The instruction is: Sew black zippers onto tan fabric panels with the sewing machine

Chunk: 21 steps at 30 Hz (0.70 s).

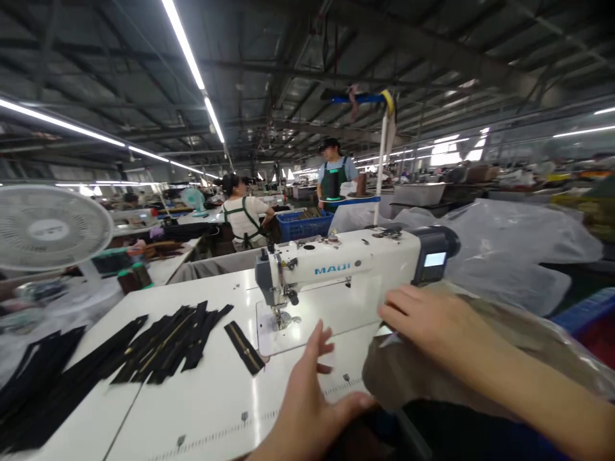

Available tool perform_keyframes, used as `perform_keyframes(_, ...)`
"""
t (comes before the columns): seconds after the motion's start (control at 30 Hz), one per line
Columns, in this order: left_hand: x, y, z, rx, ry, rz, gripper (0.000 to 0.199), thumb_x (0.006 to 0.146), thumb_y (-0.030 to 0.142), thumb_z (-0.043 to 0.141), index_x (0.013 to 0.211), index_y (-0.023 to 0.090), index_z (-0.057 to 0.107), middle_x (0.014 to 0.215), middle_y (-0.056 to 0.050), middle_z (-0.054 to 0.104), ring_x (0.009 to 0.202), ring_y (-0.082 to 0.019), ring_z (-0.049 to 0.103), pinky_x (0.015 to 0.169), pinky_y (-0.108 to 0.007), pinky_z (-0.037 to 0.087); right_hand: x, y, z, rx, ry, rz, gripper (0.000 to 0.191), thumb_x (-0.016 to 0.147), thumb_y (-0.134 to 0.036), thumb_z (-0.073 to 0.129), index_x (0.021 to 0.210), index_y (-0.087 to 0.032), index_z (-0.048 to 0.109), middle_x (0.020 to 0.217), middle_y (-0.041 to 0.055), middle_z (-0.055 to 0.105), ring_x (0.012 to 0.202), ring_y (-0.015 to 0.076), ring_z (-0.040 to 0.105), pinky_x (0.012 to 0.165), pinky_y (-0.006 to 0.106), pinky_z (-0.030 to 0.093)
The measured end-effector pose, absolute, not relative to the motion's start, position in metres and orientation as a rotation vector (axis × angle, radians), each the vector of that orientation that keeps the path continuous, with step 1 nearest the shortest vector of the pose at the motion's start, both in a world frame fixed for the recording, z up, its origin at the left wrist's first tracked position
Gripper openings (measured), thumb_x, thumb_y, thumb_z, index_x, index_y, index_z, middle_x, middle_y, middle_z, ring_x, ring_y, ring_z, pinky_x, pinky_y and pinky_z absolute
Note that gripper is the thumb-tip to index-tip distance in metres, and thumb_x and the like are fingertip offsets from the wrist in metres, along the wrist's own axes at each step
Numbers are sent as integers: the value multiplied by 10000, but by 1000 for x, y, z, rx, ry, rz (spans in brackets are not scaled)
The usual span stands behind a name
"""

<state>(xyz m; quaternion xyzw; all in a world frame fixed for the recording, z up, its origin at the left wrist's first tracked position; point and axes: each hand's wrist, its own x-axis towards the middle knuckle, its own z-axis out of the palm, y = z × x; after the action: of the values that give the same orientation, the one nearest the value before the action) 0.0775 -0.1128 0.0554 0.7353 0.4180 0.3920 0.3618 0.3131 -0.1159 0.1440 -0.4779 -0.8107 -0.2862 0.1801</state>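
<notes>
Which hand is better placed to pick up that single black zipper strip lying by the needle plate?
Left hand: open, over the table beside the zipper strip. Right hand rests on the bagged fabric.

White sewing machine (pixel 346 266) with blue lettering; black zippers (pixel 163 346) with gold teeth on the white surface (pixel 202 410); blue crate (pixel 303 225).

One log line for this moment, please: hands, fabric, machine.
left hand: open, over table edge | right hand: flat on tan fabric | sewing machine: nothing under needle | black zipper strips: piled left
</notes>
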Motion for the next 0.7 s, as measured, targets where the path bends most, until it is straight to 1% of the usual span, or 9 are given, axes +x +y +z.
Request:
perform_keyframes(0.07, 95, -105, 49, 1577, 1135, 929, 387, 733, 391, 661, 1023, 137, 626, 919, -102, 684, 787, -266, 663, 651, -335, 563, 284, -97, 139, -1303, -2465, -744, 232, 819, -43, 455, 796, -196, 627, 839, 56, 620, 758, 187, 545, 591, 271, 376)
perform_keyframes(0.13, 99, -97, 37, 1405, 1191, 874, 298, 794, 385, 572, 875, 103, 621, 760, -82, 663, 576, -209, 643, 520, -305, 539, 263, -87, 119, -1345, -2450, -634, 271, 828, -27, 457, 960, -173, 643, 1011, 85, 631, 854, 202, 577, 653, 278, 432)
perform_keyframes(0.17, 96, -95, 31, 1351, 1206, 849, 307, 806, 381, 552, 889, 91, 607, 755, -84, 659, 539, -198, 636, 498, -301, 536, 256, -87, 104, -1398, -2392, -528, 292, 833, -37, 471, 1035, -171, 635, 1079, 91, 623, 891, 209, 589, 685, 286, 457)
perform_keyframes(0.27, 70, -99, 16, 1230, 1200, 781, 422, 804, 368, 563, 1101, 70, 530, 827, -109, 670, 632, -226, 675, 521, -312, 557, 247, -100, 52, -1549, -2337, -16, 220, 836, -222, 605, 1044, -179, 663, 1129, 85, 631, 928, 228, 622, 777, 321, 511)
perform_keyframes(0.3, 59, -103, 14, 1211, 1207, 772, 471, 808, 364, 564, 1174, 76, 491, 863, -117, 671, 687, -238, 683, 532, -316, 561, 247, -108, 35, -1597, -2364, 138, 273, 798, -292, 661, 1042, -170, 675, 1176, 102, 616, 954, 250, 625, 815, 343, 517)
perform_keyframes(0.37, 36, -112, 15, 1320, 1284, 803, 475, 824, 325, 550, 1238, 107, 468, 958, -130, 663, 777, -244, 678, 567, -323, 563, 249, -122, 10, -1649, -2436, 297, 467, 746, -310, 702, 1170, -130, 628, 1344, 148, 483, 1041, 291, 600, 894, 382, 501)
perform_keyframes(0.47, 14, -120, 23, 1851, 1377, 870, 320, 839, 186, 498, 1145, 167, 589, 1107, -119, 635, 920, -238, 640, 771, -377, 539, 252, -132, -3, -1614, -2521, 303, 581, 771, -238, 619, 1320, -88, 503, 1447, 160, 306, 1140, 305, 541, 969, 401, 454)
perform_keyframes(0.57, 15, -115, 28, 2328, 1215, 763, 359, 792, 83, 537, 1107, 223, 637, 1187, -77, 621, 1076, -247, 576, 975, -437, 421, 253, -130, 5, -1528, -2561, 297, 577, 769, -241, 561, 1321, -83, 504, 1436, 166, 327, 1147, 314, 534, 975, 429, 442)
perform_keyframes(0.7, 35, -101, 19, 2565, 1023, 658, 241, 776, 73, 604, 938, 231, 685, 1059, -26, 686, 968, -222, 628, 967, -425, 406, 252, -122, 17, -1459, -2537, 295, 520, 758, -209, 505, 1267, -118, 558, 1395, 166, 409, 1107, 311, 563, 948, 437, 456)
